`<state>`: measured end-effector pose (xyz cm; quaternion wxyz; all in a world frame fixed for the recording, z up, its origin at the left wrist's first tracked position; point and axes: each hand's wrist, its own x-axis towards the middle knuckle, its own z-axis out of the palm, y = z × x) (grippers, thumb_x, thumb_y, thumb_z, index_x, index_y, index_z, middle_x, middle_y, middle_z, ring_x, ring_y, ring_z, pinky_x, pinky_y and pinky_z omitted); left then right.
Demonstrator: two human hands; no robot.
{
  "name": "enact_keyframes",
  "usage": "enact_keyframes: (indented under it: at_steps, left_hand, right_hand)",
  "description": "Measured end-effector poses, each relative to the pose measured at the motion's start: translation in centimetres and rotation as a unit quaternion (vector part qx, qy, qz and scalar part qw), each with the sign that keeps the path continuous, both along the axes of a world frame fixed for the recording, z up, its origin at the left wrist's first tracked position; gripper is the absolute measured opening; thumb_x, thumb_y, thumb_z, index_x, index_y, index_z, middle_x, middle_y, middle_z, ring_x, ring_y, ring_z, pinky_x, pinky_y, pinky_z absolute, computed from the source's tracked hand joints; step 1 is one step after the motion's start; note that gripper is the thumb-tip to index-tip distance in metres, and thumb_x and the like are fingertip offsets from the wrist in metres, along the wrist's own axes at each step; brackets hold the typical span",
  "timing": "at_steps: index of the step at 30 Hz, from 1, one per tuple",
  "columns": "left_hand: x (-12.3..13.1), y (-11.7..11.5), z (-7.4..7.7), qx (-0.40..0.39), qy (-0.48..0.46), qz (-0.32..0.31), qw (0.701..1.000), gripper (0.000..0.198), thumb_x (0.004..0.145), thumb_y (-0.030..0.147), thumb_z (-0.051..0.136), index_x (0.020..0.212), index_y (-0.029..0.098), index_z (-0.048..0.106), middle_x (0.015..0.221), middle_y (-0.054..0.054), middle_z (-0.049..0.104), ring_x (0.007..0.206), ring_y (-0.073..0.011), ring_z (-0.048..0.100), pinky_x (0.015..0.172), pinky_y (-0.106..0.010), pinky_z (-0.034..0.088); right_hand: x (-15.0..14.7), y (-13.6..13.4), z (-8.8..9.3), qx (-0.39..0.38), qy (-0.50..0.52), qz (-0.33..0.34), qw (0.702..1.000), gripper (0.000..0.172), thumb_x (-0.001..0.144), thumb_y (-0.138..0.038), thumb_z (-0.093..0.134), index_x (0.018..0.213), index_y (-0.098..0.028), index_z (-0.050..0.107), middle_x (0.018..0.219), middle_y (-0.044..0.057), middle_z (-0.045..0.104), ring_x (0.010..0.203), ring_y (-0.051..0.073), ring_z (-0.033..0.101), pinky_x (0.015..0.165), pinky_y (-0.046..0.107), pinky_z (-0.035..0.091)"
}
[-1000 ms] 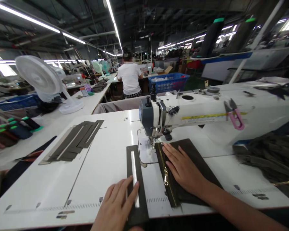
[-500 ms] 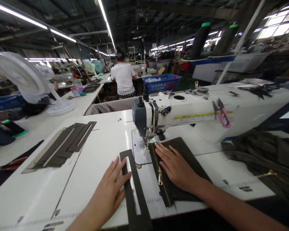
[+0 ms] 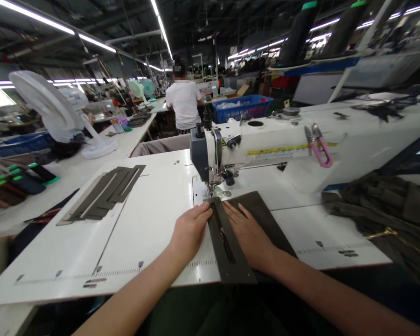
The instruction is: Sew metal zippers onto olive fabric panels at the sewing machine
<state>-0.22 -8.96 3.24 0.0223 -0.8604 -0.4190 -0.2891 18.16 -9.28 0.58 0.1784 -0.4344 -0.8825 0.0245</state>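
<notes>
A dark grey-green strip with a long slot [image 3: 238,261] now lies over the zipper, whose teeth and pull show partly through the slot. Its far end is by the presser foot of the white sewing machine [image 3: 212,179]. My left hand [image 3: 191,231] grips the strip's left edge near that foot, fingers close together, thumb hidden. Lying flat with fingers stretched out, my right hand [image 3: 248,235] presses on the dark fabric panel [image 3: 261,210] along the strip's right edge.
A stack of slotted strips [image 3: 103,193] lies on the table's left. Pink thread snips [image 3: 318,145] hang on the machine arm. Crumpled dark fabric with a gold zipper [image 3: 374,205] is at right. A white fan [image 3: 45,102] and thread spools [image 3: 28,179] stand left; a person [image 3: 185,102] works ahead.
My left hand has carried the slotted strip right and laid it over the zipper, up to the presser foot. My right hand stays on the panel. The view has shifted slightly.
</notes>
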Motion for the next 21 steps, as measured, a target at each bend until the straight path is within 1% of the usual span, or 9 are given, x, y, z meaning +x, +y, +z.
enact_keyframes:
  at_steps: [2, 5, 8, 11, 14, 17, 21]
  left_hand:
    - [0.8, 0.7, -0.7, 0.008, 0.050, -0.011, 0.999, 0.024, 0.084, 0.007, 0.043, 0.098, 0.013, 0.062, 0.108, -0.012, 0.064, 0.097, -0.0214, 0.062, 0.087, -0.038, 0.051]
    - [0.8, 1.1, -1.3, 0.021, 0.079, -0.024, 0.996, 0.024, 0.083, 0.004, 0.044, 0.098, 0.011, 0.061, 0.107, -0.013, 0.064, 0.099, -0.0232, 0.061, 0.087, -0.040, 0.051]
    - [0.5, 1.1, -1.2, 0.023, 0.093, -0.035, 0.995, 0.024, 0.084, 0.005, 0.042, 0.098, 0.010, 0.060, 0.111, -0.014, 0.062, 0.103, -0.0239, 0.058, 0.089, -0.041, 0.050]
    - [0.5, 1.1, -0.8, 0.011, 0.111, -0.030, 0.993, 0.024, 0.086, 0.006, 0.038, 0.097, 0.011, 0.059, 0.113, -0.014, 0.060, 0.106, -0.0238, 0.057, 0.089, -0.041, 0.050]
    - [0.5, 1.2, -0.8, -0.002, 0.129, -0.025, 0.991, 0.024, 0.088, 0.008, 0.036, 0.098, 0.010, 0.058, 0.114, -0.015, 0.059, 0.107, -0.0236, 0.055, 0.089, -0.041, 0.049]
    - [0.5, 1.3, -0.9, 0.000, 0.137, -0.024, 0.990, 0.026, 0.089, 0.011, 0.032, 0.100, 0.009, 0.056, 0.114, -0.017, 0.059, 0.107, -0.0238, 0.055, 0.088, -0.040, 0.050]
    - [0.2, 1.5, -1.1, 0.028, 0.133, -0.041, 0.990, 0.027, 0.089, 0.011, 0.030, 0.104, 0.007, 0.053, 0.107, -0.018, 0.061, 0.102, -0.0243, 0.057, 0.083, -0.040, 0.051]
  right_hand:
    - [0.1, 0.1, -0.1, 0.002, 0.001, 0.005, 1.000, 0.047, 0.087, -0.017, 0.034, 0.133, -0.012, 0.036, 0.138, 0.010, 0.036, 0.129, 0.022, 0.027, 0.105, 0.046, 0.022]
    - [0.2, 0.2, 0.0, -0.014, 0.008, 0.002, 1.000, 0.048, 0.087, -0.021, 0.037, 0.134, -0.012, 0.036, 0.139, 0.011, 0.036, 0.130, 0.022, 0.026, 0.105, 0.045, 0.022]
    - [0.4, 0.2, 0.3, -0.026, 0.027, 0.006, 0.999, 0.048, 0.087, -0.022, 0.039, 0.134, -0.012, 0.035, 0.137, 0.012, 0.038, 0.129, 0.023, 0.027, 0.104, 0.046, 0.023]
    - [0.5, 0.6, 0.6, -0.037, 0.053, 0.006, 0.998, 0.045, 0.088, -0.017, 0.034, 0.133, -0.014, 0.037, 0.134, 0.011, 0.043, 0.127, 0.020, 0.032, 0.103, 0.044, 0.024]
    - [0.2, 1.1, 0.9, -0.054, 0.078, -0.017, 0.995, 0.044, 0.089, -0.016, 0.032, 0.133, -0.015, 0.038, 0.132, 0.010, 0.046, 0.123, 0.019, 0.037, 0.101, 0.042, 0.026]
    - [-0.5, 1.3, 1.1, -0.053, 0.084, -0.040, 0.994, 0.044, 0.090, -0.021, 0.035, 0.134, -0.018, 0.036, 0.129, 0.011, 0.048, 0.118, 0.022, 0.040, 0.098, 0.045, 0.028]
    - [-1.1, 1.3, 1.2, -0.053, 0.085, -0.050, 0.994, 0.042, 0.091, -0.029, 0.037, 0.133, -0.026, 0.036, 0.128, 0.010, 0.047, 0.119, 0.026, 0.038, 0.097, 0.048, 0.025]
